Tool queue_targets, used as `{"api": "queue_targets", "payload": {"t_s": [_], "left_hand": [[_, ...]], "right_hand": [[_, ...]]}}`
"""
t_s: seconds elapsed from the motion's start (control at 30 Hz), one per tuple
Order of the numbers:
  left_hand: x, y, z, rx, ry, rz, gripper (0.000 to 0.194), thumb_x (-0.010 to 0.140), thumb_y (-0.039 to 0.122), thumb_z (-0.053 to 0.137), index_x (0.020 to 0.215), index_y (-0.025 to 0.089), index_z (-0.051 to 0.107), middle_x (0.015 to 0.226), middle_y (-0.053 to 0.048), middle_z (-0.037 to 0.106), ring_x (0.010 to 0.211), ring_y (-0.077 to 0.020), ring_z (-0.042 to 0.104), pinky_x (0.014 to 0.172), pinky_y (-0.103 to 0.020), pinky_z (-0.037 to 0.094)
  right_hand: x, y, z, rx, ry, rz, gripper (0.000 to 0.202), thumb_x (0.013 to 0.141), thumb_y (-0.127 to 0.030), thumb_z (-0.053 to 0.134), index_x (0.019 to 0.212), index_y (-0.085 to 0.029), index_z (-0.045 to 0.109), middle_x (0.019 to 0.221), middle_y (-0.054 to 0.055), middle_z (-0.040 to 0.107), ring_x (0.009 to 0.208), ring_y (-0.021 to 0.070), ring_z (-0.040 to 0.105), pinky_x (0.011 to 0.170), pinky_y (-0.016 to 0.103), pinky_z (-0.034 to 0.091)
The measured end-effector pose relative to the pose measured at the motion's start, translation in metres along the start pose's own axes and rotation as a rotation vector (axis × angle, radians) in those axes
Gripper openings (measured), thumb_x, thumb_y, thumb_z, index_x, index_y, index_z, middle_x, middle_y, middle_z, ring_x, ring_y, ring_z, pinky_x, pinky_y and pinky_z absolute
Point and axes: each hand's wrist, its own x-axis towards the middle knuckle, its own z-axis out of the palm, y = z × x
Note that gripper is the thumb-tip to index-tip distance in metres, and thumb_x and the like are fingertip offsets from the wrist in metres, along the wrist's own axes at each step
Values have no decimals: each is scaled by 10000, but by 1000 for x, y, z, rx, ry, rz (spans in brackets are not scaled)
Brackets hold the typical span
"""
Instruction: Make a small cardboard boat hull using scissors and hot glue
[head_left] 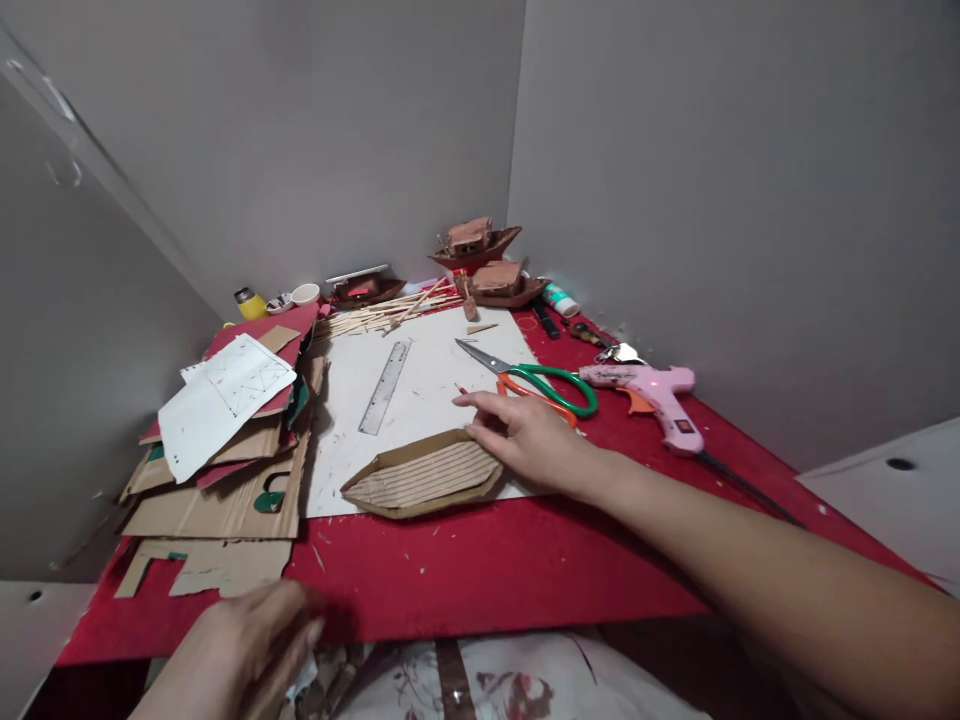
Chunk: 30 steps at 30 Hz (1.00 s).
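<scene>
A boat-shaped cardboard hull (pixel 424 475) with a ribbed inside lies on the white sheet (pixel 345 380) near its front edge. My right hand (pixel 521 435) is at the hull's right end, its thumb and index finger apart and the thumb close to the rim. Low at the left, my left hand (pixel 259 640) is blurred over the table's front edge, beside crumpled scraps (pixel 330 680); what it holds, if anything, cannot be made out. Scissors (pixel 525 375) with green and orange handles lie just beyond my right hand. A clear ruler (pixel 385 387) rests on the sheet.
Stacked cardboard (pixel 217 510) with a marked paper (pixel 225 400) on top stands at the left. A pink glue gun (pixel 660 395) lies at the right. Thin sticks (pixel 382 312), brown model boats (pixel 499 280), a white cup (pixel 305 294) and a yellow bottle (pixel 250 303) line the back.
</scene>
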Motion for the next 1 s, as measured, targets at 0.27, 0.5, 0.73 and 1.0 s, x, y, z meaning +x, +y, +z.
{"api": "queue_targets", "payload": {"t_s": [0.27, 0.5, 0.73, 1.0], "left_hand": [[119, 47, 31, 395, 178, 579, 396, 894, 100, 463, 1287, 110, 510, 1224, -163, 625, 1089, -293, 584, 939, -452, 488], [158, 42, 45, 468, 81, 746, 438, 913, 109, 433, 1348, 77, 473, 1284, -112, 613, 1117, -259, 548, 968, -385, 448], [167, 36, 55, 332, 280, 811, 389, 978, 176, 306, 1172, 120, 638, 1169, -52, 692, 1035, -195, 560, 840, -296, 429], [156, 35, 59, 431, 342, 785, 392, 957, 123, 292, 1111, 136, 651, 1119, -46, 709, 1038, -187, 609, 863, -281, 454]], "right_hand": [[-1, 7, 12, -88, 29, -18, 264, 878, -160, 521, 1104, -149, 656, 1011, 130, 742, 889, 242, 705, 780, 367, 547], [-1, 4, 0, -182, -26, -47, 208, 901, -187, 515, 1051, -148, 653, 922, 108, 720, 836, 224, 667, 720, 338, 527], [-1, -9, -16, -111, -150, -140, 198, 942, -162, 476, 939, -180, 673, 841, 65, 693, 770, 179, 587, 721, 328, 455], [-18, -7, 15, -306, -122, -261, 222, 968, -242, 467, 916, -217, 682, 865, 2, 719, 832, 184, 584, 1017, 433, 305]]}}
